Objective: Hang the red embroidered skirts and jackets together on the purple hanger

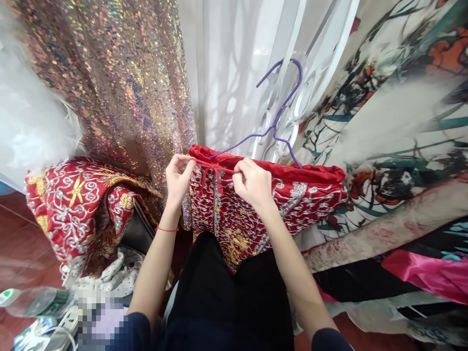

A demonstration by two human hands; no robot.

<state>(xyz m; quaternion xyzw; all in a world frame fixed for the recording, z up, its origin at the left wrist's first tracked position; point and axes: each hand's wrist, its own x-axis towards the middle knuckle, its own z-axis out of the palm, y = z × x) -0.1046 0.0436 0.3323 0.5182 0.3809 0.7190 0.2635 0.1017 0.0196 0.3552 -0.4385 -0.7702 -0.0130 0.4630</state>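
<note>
Red drawstring (215, 167) pinched taut between left hand (179, 175) and right hand (254, 183) fingers (atop embroidered garment (256, 209))

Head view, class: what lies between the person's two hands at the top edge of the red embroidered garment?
In the head view, a thin red drawstring with its knot runs between the left hand and right hand, over the red embroidered garment.

Probably a costume or dress-hire shop's storeroom: a sequinned fabric (120, 83) hangs at eleven o'clock, printed silks (395, 126) drape at two o'clock, and a red embroidered garment (73, 204) is heaped at nine o'clock.
</note>
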